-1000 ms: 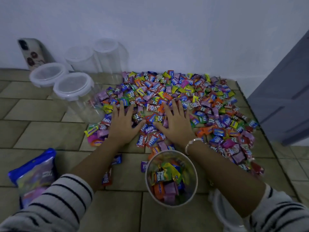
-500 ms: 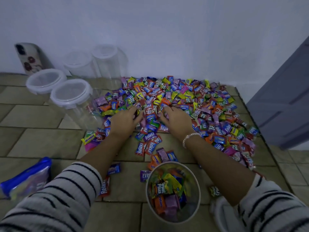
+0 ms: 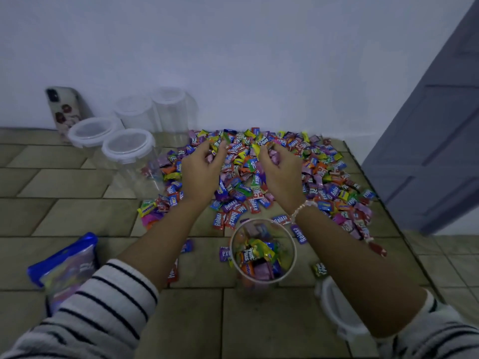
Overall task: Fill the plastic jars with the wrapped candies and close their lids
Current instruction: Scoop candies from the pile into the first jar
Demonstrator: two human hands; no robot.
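Nearest you, one open clear plastic jar (image 3: 294,255) stands upright on the tiled floor (image 3: 77,208), partly filled with wrapped candies. One white round lid (image 3: 333,316) lies just beside it on the right, and one blue candy bag (image 3: 64,265) lies well to the left. Beyond the jar, your left hand (image 3: 201,174) and right hand (image 3: 281,172) are both curled, each gripping a handful of candies over the one multicoloured candy pile (image 3: 326,174). Four lidded, empty clear jars (image 3: 128,149) stand left of the pile. One patterned phone (image 3: 63,110) leans against the wall.
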